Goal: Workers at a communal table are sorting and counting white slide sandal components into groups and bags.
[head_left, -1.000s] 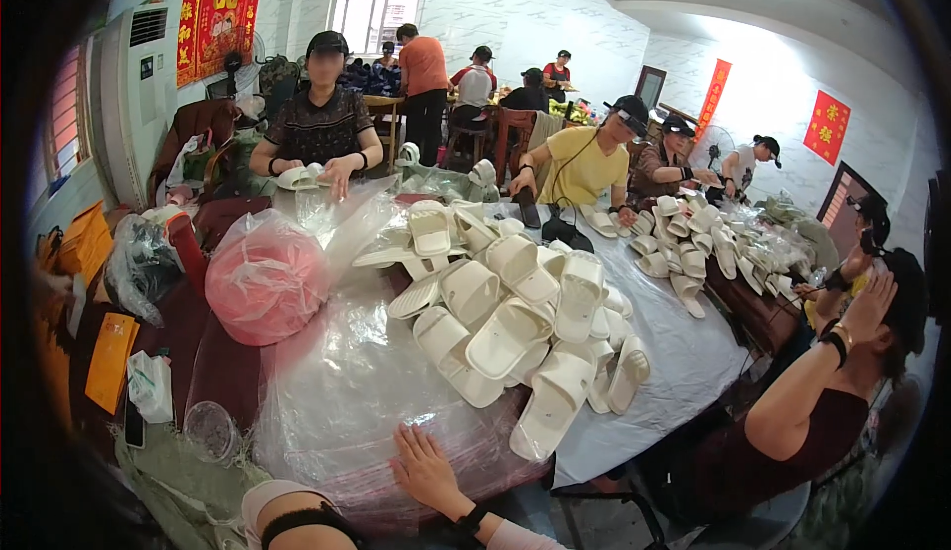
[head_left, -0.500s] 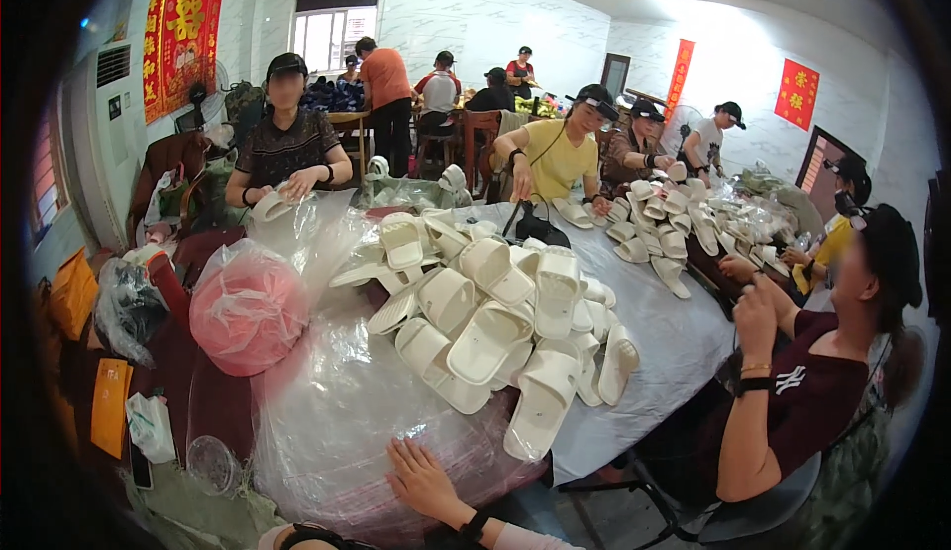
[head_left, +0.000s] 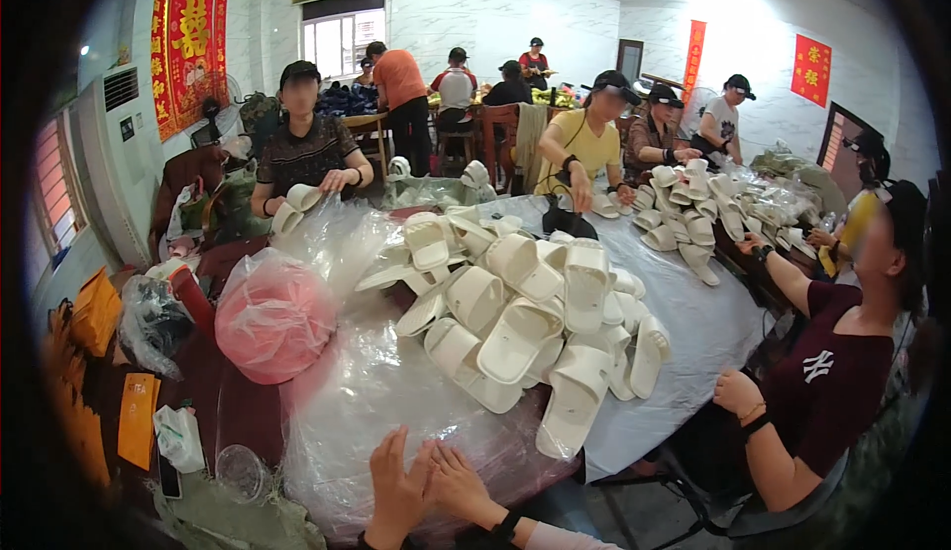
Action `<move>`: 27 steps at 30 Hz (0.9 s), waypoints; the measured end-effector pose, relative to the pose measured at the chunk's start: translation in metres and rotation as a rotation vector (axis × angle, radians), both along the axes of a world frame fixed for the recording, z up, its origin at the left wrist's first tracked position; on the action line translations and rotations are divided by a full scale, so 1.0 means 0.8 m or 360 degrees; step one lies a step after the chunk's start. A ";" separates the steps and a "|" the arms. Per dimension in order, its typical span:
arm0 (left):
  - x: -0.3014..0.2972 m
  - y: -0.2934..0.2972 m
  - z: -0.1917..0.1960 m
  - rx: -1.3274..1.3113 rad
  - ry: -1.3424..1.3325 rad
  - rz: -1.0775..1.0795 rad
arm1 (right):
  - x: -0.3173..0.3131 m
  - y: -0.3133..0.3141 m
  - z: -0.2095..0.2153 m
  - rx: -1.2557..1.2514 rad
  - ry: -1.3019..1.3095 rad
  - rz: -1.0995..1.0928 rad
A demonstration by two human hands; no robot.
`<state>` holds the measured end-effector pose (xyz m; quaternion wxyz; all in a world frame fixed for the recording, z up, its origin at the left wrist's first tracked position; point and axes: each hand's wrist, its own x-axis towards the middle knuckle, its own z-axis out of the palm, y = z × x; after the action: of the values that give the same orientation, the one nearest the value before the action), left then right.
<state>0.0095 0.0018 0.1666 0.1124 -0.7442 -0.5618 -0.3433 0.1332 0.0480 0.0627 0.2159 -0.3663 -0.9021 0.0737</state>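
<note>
My left hand (head_left: 398,491) and my right hand (head_left: 459,486) are side by side at the near table edge, fingers raised and apart, holding nothing. They rest against a bulging clear plastic bag (head_left: 396,401) that covers the table in front of me. Just beyond the bag lies a heap of white slide sandals (head_left: 525,322); the nearest sandal (head_left: 573,403) hangs over the bag to the right of my right hand. A black band sits on my right wrist.
A pink-filled plastic bag (head_left: 274,317) sits left of the heap. Several people sit around the grey-covered table (head_left: 693,337); one in a dark red shirt (head_left: 822,391) is close on my right. More sandals (head_left: 693,213) lie at the far right. Orange packets (head_left: 137,419) lie at left.
My view has shifted so the heap and table sit further right. My left hand has come into view beside my right hand at the bag.
</note>
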 end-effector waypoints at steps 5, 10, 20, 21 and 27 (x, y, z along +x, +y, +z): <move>-0.002 0.002 -0.073 -0.0223 -0.0127 0.0131 | -0.002 0.000 -0.006 -0.0040 -0.0095 0.0024; 0.005 0.004 -0.099 -0.0401 -0.0136 0.0270 | -0.003 0.001 -0.005 -0.0051 -0.0038 0.0062; 0.004 0.000 -0.109 -0.0525 -0.0195 0.0292 | -0.002 -0.002 -0.003 -0.0079 -0.0079 0.0038; 0.004 0.000 -0.110 -0.0532 -0.0195 0.0291 | -0.002 -0.002 -0.004 -0.0063 -0.0090 0.0033; 0.004 0.002 -0.120 -0.0481 -0.0237 0.0276 | -0.001 -0.001 -0.007 -0.0046 -0.0068 0.0033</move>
<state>0.0130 0.0035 0.0706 -0.0137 -0.6740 -0.6757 -0.2982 0.1326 0.0469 0.0567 0.1905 -0.3615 -0.9091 0.0810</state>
